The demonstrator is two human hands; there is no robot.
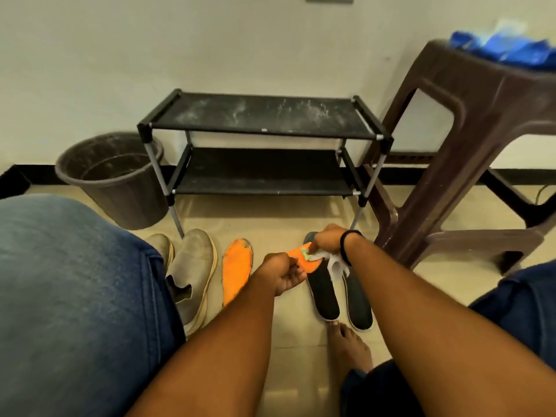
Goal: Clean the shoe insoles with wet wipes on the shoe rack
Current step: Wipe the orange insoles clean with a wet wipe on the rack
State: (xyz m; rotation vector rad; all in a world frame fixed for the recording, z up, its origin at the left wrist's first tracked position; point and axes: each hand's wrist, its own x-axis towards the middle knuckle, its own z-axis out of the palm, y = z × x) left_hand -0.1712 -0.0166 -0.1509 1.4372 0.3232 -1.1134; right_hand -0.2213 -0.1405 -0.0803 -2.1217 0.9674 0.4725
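- Left hand (281, 273): fingers curled round the near end of an orange insole (304, 260), holding it off the floor between the two hands, palm turned upward, forearm reaching forward and down from the lower middle of the view.
- Right hand (326, 240): fingers bunched and pinching a white wet wipe (334, 263) against the upper face of the held insole, close to its far end; the loose tail of the wipe hangs below the wrist. A black band sits round that wrist. The forearm comes in from the lower right, wrist bent down.
- The two hands are just beside each other, the insole bridging them.
- A second orange insole (237, 270) lies flat on the tiled floor, left of the hands — its toe edge looks worn.
- Two black insoles (323, 293) lie side by side on the floor, directly under the hands.
- A pair of grey slip-on shoes (192, 275) stands on the floor, left of the orange insole.
- Black two-tier shoe rack (261, 118) against the wall, both shelves dusty.
- Dark bucket (117, 179) to the rack's left; brown plastic stool (469, 139) to its right.
- A bare foot (349, 344) rests near the heels of the black insoles.
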